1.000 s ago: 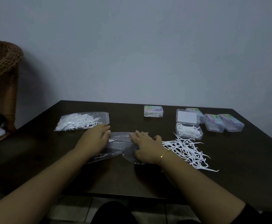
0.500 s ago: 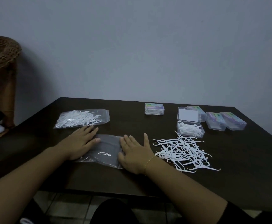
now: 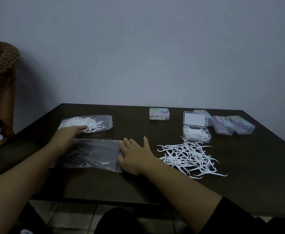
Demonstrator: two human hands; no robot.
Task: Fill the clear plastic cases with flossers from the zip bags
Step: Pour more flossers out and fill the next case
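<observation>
A: Two zip bags are lying on the dark surface [image 3: 104, 186] in the head view. The empty zip bag [image 3: 94, 154] is lying flat near the front edge, and the right hand [image 3: 135, 156] is pressing its right end with straight, spread fingers, gripping nothing.

B: And the left hand [image 3: 67, 137]?

A: It is stretching, fingers relaxed and holding nothing, toward the full zip bag [image 3: 87, 124], its fingertips at the bag's near edge; whether they are touching it I cannot tell.

B: So how should this step go?

A: I am guessing the flat bag is being set aside and the full one fetched. Taking it by the sealed end and tipping it beside the loose flossers [image 3: 189, 157] should be keeping the heap together.

B: Where are the cases sitting?

A: The open case [image 3: 196, 135], partly filled, is just behind the heap, its lid [image 3: 195, 119] standing up. Three closed cases [image 3: 233, 124] are clustering at the back right, and one filled case [image 3: 159, 114] is sitting apart, mid-back.
</observation>
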